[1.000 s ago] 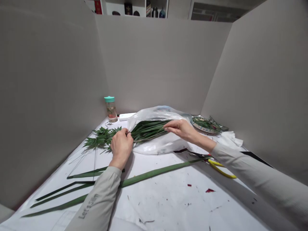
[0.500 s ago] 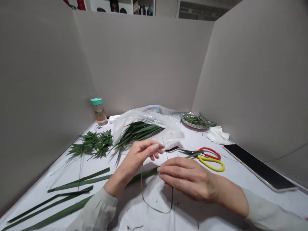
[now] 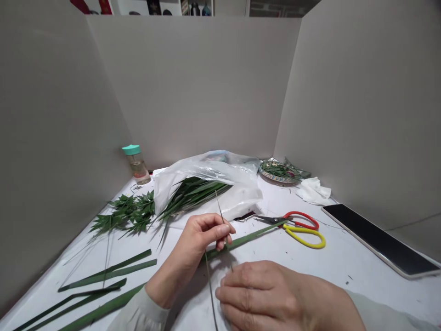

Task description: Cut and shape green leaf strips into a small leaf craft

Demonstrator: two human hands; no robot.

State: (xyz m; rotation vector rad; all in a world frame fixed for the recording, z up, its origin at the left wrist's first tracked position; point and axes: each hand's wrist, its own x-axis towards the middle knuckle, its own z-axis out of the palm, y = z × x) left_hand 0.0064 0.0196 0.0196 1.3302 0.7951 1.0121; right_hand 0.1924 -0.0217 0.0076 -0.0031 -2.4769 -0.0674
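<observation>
My left hand (image 3: pixel 210 232) pinches a thin dark strand (image 3: pixel 220 208) between thumb and forefinger. One end sticks up above the fingers, and another length (image 3: pixel 211 289) hangs below the hand toward me. My right hand (image 3: pixel 262 294) is lower and nearer, back upward, its fingers pressed together where the strand runs down to them; its fingertips are partly hidden. A long green leaf blade (image 3: pixel 251 236) lies beneath and behind my left hand, reaching to scissors (image 3: pixel 292 225) with one red and one yellow handle.
Leaf strips (image 3: pixel 106 271) and star-shaped woven leaf pieces (image 3: pixel 126 211) lie at left. Behind them stand a teal-lidded bottle (image 3: pixel 138 165) and a plastic bag (image 3: pixel 241 193) of leaves. At right are a plate (image 3: pixel 275 177) of clippings, tissue (image 3: pixel 314 191) and a tablet-like device (image 3: pixel 379 239). Grey panels (image 3: pixel 200 82) enclose the table.
My right hand has moved down and toward me. The strand's hanging loop has lengthened past the frame's lower edge. My left hand has dipped slightly, and the view has shifted a little.
</observation>
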